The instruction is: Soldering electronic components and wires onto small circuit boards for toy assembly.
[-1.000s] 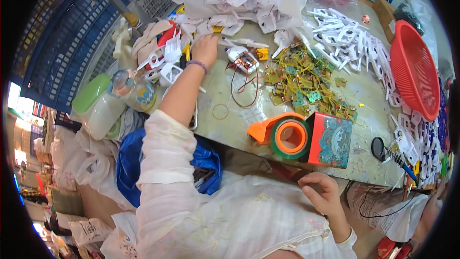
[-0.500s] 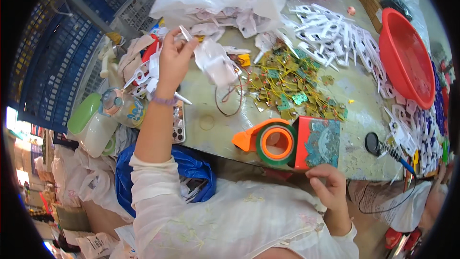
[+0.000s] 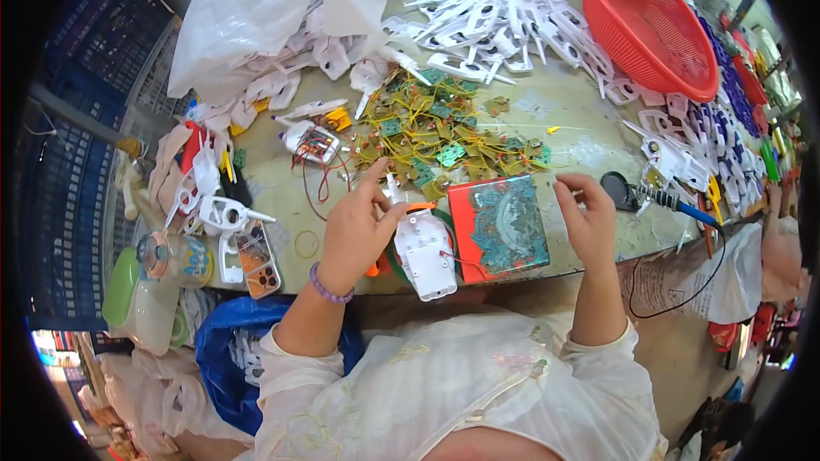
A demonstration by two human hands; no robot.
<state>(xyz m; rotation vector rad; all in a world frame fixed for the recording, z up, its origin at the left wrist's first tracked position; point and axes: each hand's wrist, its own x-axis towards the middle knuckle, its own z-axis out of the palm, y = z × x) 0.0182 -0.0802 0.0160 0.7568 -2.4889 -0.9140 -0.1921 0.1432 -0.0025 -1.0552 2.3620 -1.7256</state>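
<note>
At the centre of the frame the left hand holds a white plastic housing, its fingers curled around the part's upper end while the thumb and forefinger pinch near the small nub at its top. The housing hangs over the near table edge, tilted, its lower end toward the person's lap. Behind it, largely hidden by the housing and the hand, sits an orange tape roll. Just to its right, touching or nearly so, lies a red tin with a teal pattern.

The right hand hovers right of the tin, fingers loosely bent and half open; whether it pinches anything small I cannot tell.

Above the hands a heap of small green circuit boards with yellow wires spreads across the table. Left of that heap lies a half-assembled white part with red wires. White housings are piled at the upper middle, a white plastic bag at the upper left, and a red basket at the upper right. A soldering iron with a blue handle rests at the right edge of the table. At the lower left stand a clear bottle and a green-lidded container.
</note>
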